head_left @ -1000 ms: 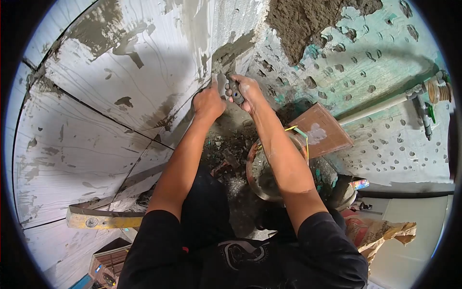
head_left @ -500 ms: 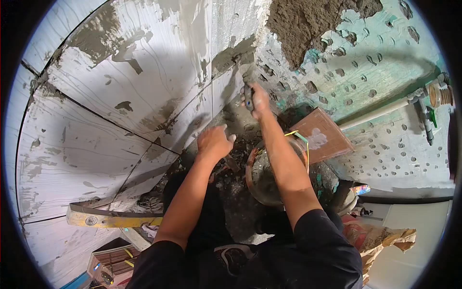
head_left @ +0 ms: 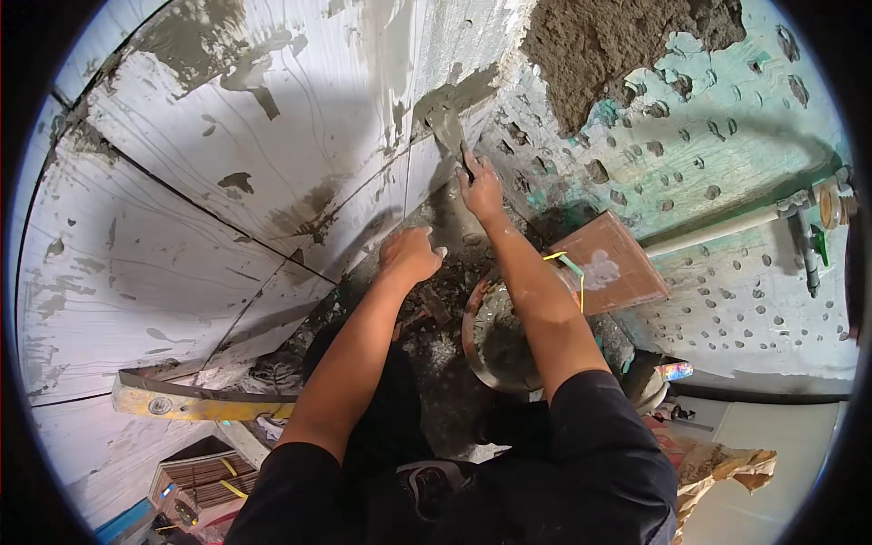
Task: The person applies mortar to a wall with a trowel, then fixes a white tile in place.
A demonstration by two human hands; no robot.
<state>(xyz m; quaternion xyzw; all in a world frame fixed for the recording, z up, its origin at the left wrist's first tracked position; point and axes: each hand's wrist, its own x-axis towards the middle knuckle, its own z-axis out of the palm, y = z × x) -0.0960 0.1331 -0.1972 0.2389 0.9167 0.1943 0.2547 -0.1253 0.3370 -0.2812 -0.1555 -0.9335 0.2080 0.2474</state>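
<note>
My right hand [head_left: 480, 189] is closed round the dark handle of a trowel [head_left: 446, 128]. The trowel's blade lies against the wet grey mortar [head_left: 472, 88] at the corner, where the white tiled wall [head_left: 182, 200] meets the rough green wall [head_left: 672, 136]. Lower and to the left, my left hand [head_left: 411, 256] hangs over the rubble floor near the tiles, its fingers curled. Whether it holds anything is hidden. Below my right forearm stands a round bucket [head_left: 474, 341], partly covered by the arm.
A reddish-brown tile [head_left: 622, 268] leans beside the bucket. A yellow level [head_left: 200, 402] lies at the lower left, above a stack of tiles [head_left: 204, 481]. A white pipe [head_left: 718, 232] runs along the right wall. A torn paper bag [head_left: 722, 463] is at the lower right.
My right hand has turned, and the trowel's blade now shows against the mortar at the corner. My left hand stays almost in place. The whole view has shifted slightly.
</note>
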